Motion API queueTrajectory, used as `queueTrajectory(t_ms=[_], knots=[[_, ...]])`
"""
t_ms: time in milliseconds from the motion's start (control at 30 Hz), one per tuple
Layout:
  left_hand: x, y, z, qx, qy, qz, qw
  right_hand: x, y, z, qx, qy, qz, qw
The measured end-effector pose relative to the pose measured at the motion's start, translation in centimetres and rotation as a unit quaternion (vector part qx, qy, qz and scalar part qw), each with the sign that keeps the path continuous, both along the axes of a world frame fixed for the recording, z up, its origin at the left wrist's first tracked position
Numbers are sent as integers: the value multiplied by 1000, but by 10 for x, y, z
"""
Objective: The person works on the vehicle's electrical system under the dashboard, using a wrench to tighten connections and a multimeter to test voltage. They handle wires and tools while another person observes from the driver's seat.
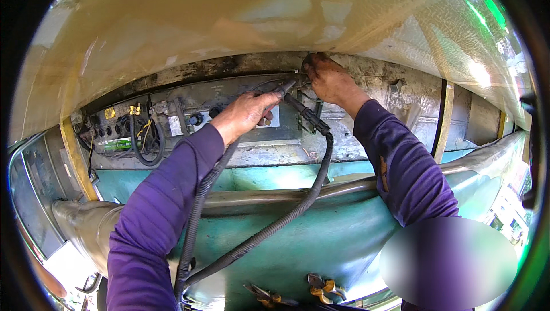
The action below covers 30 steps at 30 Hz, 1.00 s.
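My left hand (243, 113), in a purple sleeve, is closed around the end of a dark cable (286, 88). A black ribbed conduit (201, 193) runs up beneath my left forearm toward that hand. Just right of it a black connector (309, 115) hangs on a second ribbed conduit (298, 206), which loops down to the lower left. My right hand (334, 80) reaches to the top edge of the grimy metal panel (355, 119). Its fingers are bent together around something dark, which they mostly hide. Thin wires (303, 81) lie between the two hands.
Overhead bulges a glossy yellow-brown cover (229, 13). At left sit a looped black cable (137, 147) and brass-coloured terminals (134, 110). A green padded edge (298, 236) runs across the front. Two pliers, one pair (269, 298) beside another (327, 289), lie at the bottom.
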<state>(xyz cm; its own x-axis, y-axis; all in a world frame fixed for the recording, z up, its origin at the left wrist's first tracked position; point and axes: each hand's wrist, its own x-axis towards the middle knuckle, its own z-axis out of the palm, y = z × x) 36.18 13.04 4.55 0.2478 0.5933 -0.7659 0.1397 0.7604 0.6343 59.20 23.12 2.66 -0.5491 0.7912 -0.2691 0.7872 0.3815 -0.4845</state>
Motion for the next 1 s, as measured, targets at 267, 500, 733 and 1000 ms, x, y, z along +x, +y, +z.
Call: queueTrajectory(t_ms=[267,500,733,1000], knots=[[-8,8,-1,27,54,-29,998,-4,5,-9,-43,-34,15,998],[-7,6,0,45,41,-35,998,-2,23,15,-181,-33,61,981],[-5,3,0,55,41,-34,997,5,36,14,-102,-119,19,987],[-6,1,1,96,35,-39,994,10,35,10,-28,-52,-42,997]])
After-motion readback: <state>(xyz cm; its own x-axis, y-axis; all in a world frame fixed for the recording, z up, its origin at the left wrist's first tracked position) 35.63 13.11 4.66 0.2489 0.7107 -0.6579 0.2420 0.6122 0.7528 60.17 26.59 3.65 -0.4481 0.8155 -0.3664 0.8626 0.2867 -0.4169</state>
